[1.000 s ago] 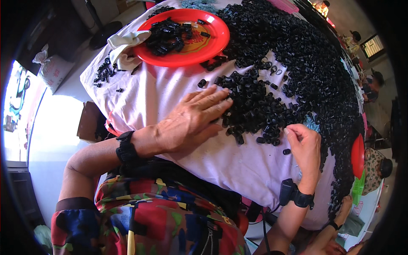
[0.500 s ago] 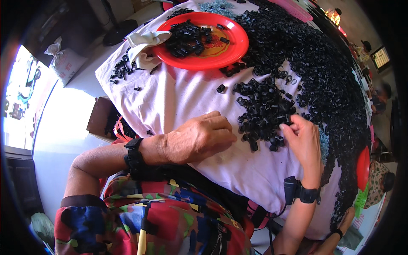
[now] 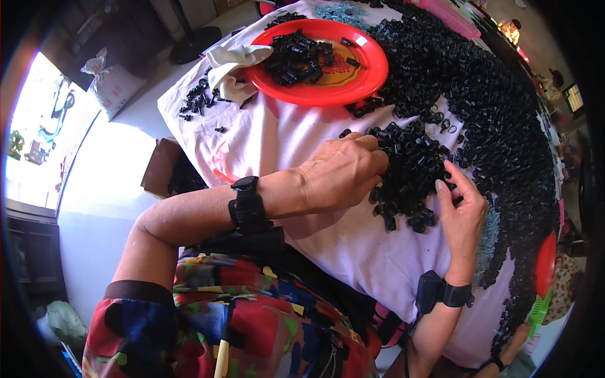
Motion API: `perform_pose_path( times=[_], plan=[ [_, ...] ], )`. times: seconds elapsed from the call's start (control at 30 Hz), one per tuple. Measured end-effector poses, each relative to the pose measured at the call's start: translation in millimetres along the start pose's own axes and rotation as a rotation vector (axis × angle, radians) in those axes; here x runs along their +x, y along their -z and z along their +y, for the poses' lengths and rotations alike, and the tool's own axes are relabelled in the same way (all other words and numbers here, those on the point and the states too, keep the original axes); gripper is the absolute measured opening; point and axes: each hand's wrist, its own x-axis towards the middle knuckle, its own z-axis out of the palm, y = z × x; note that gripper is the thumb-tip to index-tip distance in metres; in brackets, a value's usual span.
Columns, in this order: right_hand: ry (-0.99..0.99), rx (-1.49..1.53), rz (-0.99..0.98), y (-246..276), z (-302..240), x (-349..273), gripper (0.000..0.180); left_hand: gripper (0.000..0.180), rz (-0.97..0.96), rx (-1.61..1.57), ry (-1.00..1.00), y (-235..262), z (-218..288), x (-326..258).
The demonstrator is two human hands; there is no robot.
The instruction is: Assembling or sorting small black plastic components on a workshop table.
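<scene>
A heap of small black plastic fittings [image 3: 409, 164] lies on the pale cloth [image 3: 328, 246] before me. My left hand [image 3: 346, 170] is closed over the heap's left edge. Its curled fingers point away from view, so whatever they hold is hidden. At the heap's right edge is my right hand [image 3: 463, 211], thumb and forefinger apart. Black fittings show in and beside that gap, but none is plainly gripped. Beyond the heap, a red plate [image 3: 378, 72] carries more black fittings and a yellowish print.
A white cloth glove [image 3: 234, 70] lies against the plate's left rim. A large spread of black pieces [image 3: 498, 145] covers the table's right side. Bluish pieces [image 3: 340, 12] lie at the back. A cardboard box [image 3: 159, 167] stands left of the table. Another person's hand [image 3: 518, 340] is at lower right.
My left hand has moved right and away from me, onto the heap's left edge. My right hand's thumb and forefinger have spread apart. The whole view has shifted slightly.
</scene>
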Motion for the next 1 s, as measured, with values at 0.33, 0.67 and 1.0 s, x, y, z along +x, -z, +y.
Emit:
perform_pose_path(
  times=[0.33,0.67,1.0],
  plan=[
    [0.149,-0.129,0.05,-7.7,2.6,-5.2,0.029,0.021,0.081,0.021,-0.044,-4.3,-6.8,6.9],
    [0.201,-0.032,0.137,-6.4,5.2,-3.2,0.015,0.016,-0.02,0.043,-0.088,-1.2,-13.4,13.3],
    [0.213,0.17,0.081,-3.1,-11.5,-8.6,0.008,0.011,0.29,-0.091,0.171,35.6,-13.6,-10.7]
  ],
)
